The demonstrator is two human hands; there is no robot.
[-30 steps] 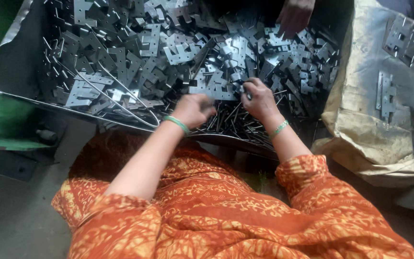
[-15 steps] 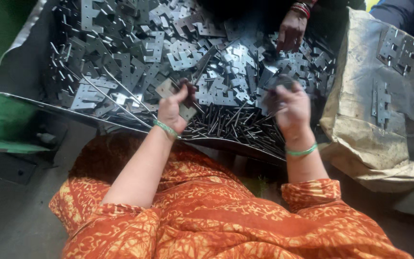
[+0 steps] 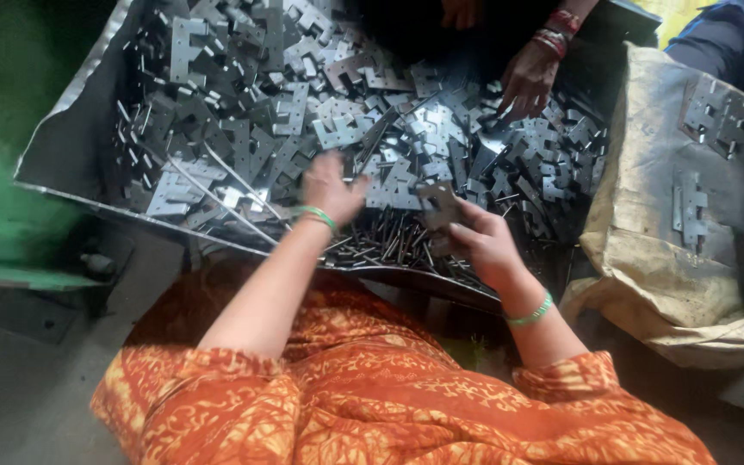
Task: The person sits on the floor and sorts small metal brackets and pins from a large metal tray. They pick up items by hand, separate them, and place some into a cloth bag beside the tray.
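Observation:
A large metal tray [image 3: 62, 155] holds a heap of flat grey metal hinge plates [image 3: 303, 120] and a bundle of thin metal pins [image 3: 385, 241] near its front edge. My left hand [image 3: 331, 185] reaches into the plates with fingers spread, blurred by motion, and nothing shows in its grasp. My right hand [image 3: 480, 241] hovers over the pins and grips a metal plate [image 3: 439, 205] between thumb and fingers. Both wrists wear green bangles.
Another person's hand [image 3: 527, 79] with red bangles works in the plates at the tray's far side. A dusty sack [image 3: 691, 215] with a few plates on it stands at the right. A green surface [image 3: 2, 224] lies left. My orange-clad lap is below.
My left hand has moved forward and left, deeper into the plates. My right hand has pulled back toward me with a plate in it. The view has shifted right.

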